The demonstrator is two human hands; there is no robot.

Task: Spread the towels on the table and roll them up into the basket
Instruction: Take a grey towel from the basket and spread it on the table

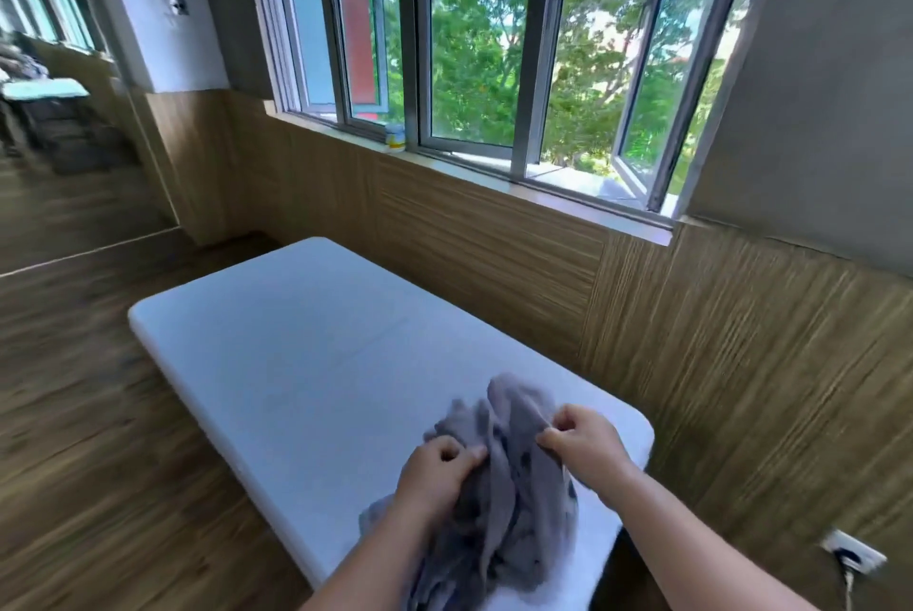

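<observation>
The grey towel [499,511] lies in a crumpled heap at the near end of the white table [296,363], down around six o'clock of the tabletop, bunched and creased with dark folds, and nowhere near flat yet. Both hands are on it: the left hand [437,467] grips the cloth at about nine o'clock of the heap, fingers curled into the fabric, and the right hand [583,442] pinches a fold at about two o'clock, thumb and fingers closed on it. The hands sit close together with a ridge of towel standing between them. From where I stand this looks like the very start of spreading, and the thing to do well is to find true corners or a hem rather than tugging at the middle of the bundle, since pulling mid-cloth would probably only shift the wrinkles about. I would walk each hand outward along one edge, then draw the towel toward twelve o'clock, where most of the bare tabletop lies, so it can open full length without hanging off the near end, as some of it seems to now. The picture is blurred, so I cannot tell whether this is one towel or more. No basket is in sight. Beyond the table, at twelve to one o'clock, a small jar [395,137] stands on the window sill, and a wall socket [852,556] sits low at four o'clock
</observation>
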